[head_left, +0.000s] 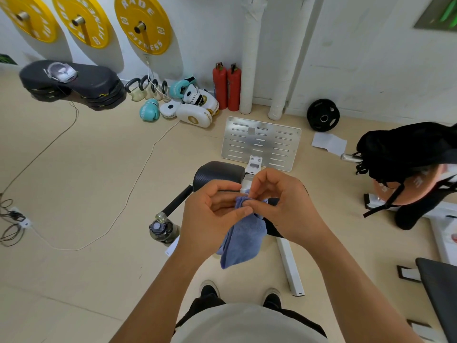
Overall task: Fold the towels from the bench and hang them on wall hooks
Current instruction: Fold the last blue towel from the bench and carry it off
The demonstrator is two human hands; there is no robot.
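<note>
Looking straight down at a gym floor here. Both hands up in front of the chest, working a small blue towel [243,233]: left hand [210,214] curled round the top of it with the thumb pressed on the bunched edge, right hand [277,206] pinching that same top edge with fingertips, so neither hand loose or spread. Rest of the towel hanging down limp between the forearms, folded over on itself, lower end dangling above the floor near the shoes [241,292]. Directly behind the hands, the black padded counter [217,173] on its white frame [290,266], with a slotted metal plate [261,143] lying flat on the floor just past it. Dark water bottle [162,230] standing on the floor to the left of the counter, beside a black bar. Along the wall: three yellow weight plates [143,23] mounted up high, two red fire extinguishers [226,86], a pile of boxing gloves and white pads [188,102], some kettlebells [146,89]. Black weight plate [322,115] leaning on the wall to the right, black bag [405,149] slumped over gear at the right edge. White cable [138,179] trailing across the floor on the left.
</note>
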